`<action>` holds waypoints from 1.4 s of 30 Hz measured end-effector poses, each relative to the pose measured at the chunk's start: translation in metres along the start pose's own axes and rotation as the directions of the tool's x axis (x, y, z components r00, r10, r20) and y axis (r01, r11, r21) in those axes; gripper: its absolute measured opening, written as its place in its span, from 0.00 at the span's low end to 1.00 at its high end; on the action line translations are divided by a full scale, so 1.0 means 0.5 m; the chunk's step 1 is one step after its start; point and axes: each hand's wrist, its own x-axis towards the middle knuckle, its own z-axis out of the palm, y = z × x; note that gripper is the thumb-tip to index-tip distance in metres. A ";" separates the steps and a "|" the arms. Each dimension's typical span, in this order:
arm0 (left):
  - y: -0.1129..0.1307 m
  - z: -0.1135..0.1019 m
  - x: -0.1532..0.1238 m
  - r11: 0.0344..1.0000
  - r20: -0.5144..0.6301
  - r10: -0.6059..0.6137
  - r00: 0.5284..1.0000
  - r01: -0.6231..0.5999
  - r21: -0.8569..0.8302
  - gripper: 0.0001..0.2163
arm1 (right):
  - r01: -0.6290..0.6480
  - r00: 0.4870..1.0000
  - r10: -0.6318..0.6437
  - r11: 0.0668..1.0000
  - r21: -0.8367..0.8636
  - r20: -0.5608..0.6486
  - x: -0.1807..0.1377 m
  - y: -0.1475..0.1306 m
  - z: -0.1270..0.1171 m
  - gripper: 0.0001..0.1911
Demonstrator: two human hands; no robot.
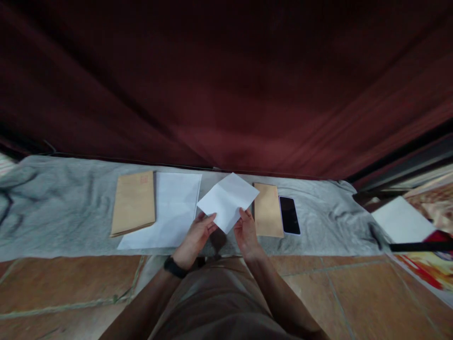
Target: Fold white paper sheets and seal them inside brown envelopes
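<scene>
Between both hands I hold a white sheet of paper (pixel 228 196), turned so that one corner points toward me; a faint crease seems to cross it. My left hand (pixel 200 234), with a dark watch on the wrist, pinches its lower left edge, thumb on top. Gripping the lower right edge is my right hand (pixel 245 231), its thumb also on top. To the left, a stack of brown envelopes (pixel 134 200) partly covers large white paper (pixel 175 208) on the cloth. Just right of my right hand lies another brown envelope (pixel 268 210).
A dark-screened phone (pixel 289 215) lies beside the right envelope. Everything rests on a long grey cloth (pixel 325 217) below a dark red fabric wall (pixel 226 94). Tiled floor (pixel 71 283) runs in front. At far right are a white sheet (pixel 403 219) and a colourful printed item (pixel 428 267).
</scene>
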 end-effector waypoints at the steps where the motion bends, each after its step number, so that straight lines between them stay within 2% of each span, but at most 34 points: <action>1: -0.002 -0.003 0.004 1.000 -0.046 0.030 0.998 -0.030 0.003 0.22 | -0.020 1.000 0.020 1.000 -0.002 -0.017 -0.002 0.006 -0.006 0.12; 4: 0.005 -0.028 0.026 0.988 -0.097 0.136 0.986 -0.128 0.083 0.22 | -0.096 0.995 0.096 0.995 0.004 -0.021 -0.005 0.015 -0.028 0.11; 8: 0.029 -0.074 0.074 0.944 0.015 0.192 0.981 -0.189 0.270 0.23 | -0.217 0.974 0.218 0.976 0.033 -0.055 -0.007 0.021 -0.060 0.09; 11: 0.044 -0.092 0.107 0.849 0.040 0.234 0.971 -0.224 0.479 0.26 | -0.301 0.949 0.306 0.951 0.070 -0.077 -0.011 0.033 -0.078 0.08; 14: 0.054 -0.089 0.126 0.692 0.021 0.294 0.956 -0.228 0.684 0.28 | -0.405 0.909 0.409 0.912 0.062 -0.076 -0.015 0.048 -0.091 0.04; 18: 0.054 -0.069 0.137 0.534 0.034 0.320 0.947 -0.210 0.819 0.30 | -0.442 0.894 0.441 0.897 0.005 -0.079 -0.019 0.044 -0.107 0.04; 21: 0.045 -0.059 0.139 0.444 0.031 0.313 0.949 -0.175 0.879 0.30 | -0.516 0.855 0.518 0.855 -0.057 0.020 -0.026 0.022 -0.124 0.07; 24: 0.038 -0.056 0.138 0.361 0.030 0.314 0.949 -0.148 0.921 0.29 | -0.556 0.806 0.583 0.806 -0.206 0.105 -0.032 0.007 -0.141 0.12; 25: 0.037 -0.055 0.138 0.337 0.028 0.310 0.950 -0.137 0.931 0.29 | -0.522 0.815 0.569 0.805 -0.283 0.115 -0.032 0.005 -0.144 0.14; 26: 0.038 -0.053 0.137 0.318 0.024 0.297 0.955 -0.122 0.940 0.29 | -0.432 0.852 0.508 0.817 -0.381 0.125 -0.032 0.006 -0.145 0.16; 28: 0.043 -0.047 0.135 0.289 0.000 0.249 0.968 -0.075 0.954 0.29 | -0.147 0.939 0.293 0.816 -0.559 0.181 -0.028 0.012 -0.142 0.20; 29: 0.047 -0.044 0.133 0.279 -0.014 0.223 0.975 -0.050 0.959 0.29 | 0.011 0.958 0.171 0.784 -0.620 0.232 -0.025 0.016 -0.138 0.21; 30: 0.051 -0.040 0.132 0.270 -0.027 0.202 0.979 -0.029 0.962 0.29 | 0.166 0.951 0.061 0.723 -0.670 0.302 -0.021 0.019 -0.133 0.21; 32: 0.057 -0.035 0.128 0.259 -0.047 0.184 0.982 -0.002 0.966 0.29 | 0.433 0.879 -0.064 0.522 -0.735 0.472 -0.012 0.026 -0.124 0.21; 34: 0.059 -0.032 0.119 0.258 -0.061 0.194 0.979 0.009 0.966 0.29 | 0.644 0.759 -0.069 0.227 -0.730 0.648 -0.005 0.033 -0.120 0.23; 35: 0.057 -0.031 0.113 0.256 -0.065 0.225 0.972 0.005 0.967 0.29 | 0.711 0.703 -0.046 0.080 -0.699 0.710 -0.003 0.036 -0.121 0.23; 36: 0.053 -0.030 0.106 0.249 -0.063 0.281 0.958 -0.009 0.968 0.28 | 0.742 0.669 -0.020 -0.025 -0.669 0.743 -0.001 0.039 -0.124 0.24; 38: 0.039 -0.024 0.090 0.213 -0.014 0.455 0.890 -0.094 0.972 0.27 | 0.761 0.639 0.012 -0.153 -0.630 0.769 0.001 0.046 -0.132 0.25; 40: 0.016 -0.008 0.074 0.147 0.118 0.600 0.791 -0.254 0.956 0.25 | 0.762 0.629 0.018 -0.207 -0.613 0.777 0.002 0.054 -0.139 0.26; 42: -0.011 0.017 0.064 0.086 0.306 0.605 0.735 -0.442 0.893 0.24 | 0.762 0.625 0.019 -0.229 -0.605 0.780 0.003 0.062 -0.145 0.25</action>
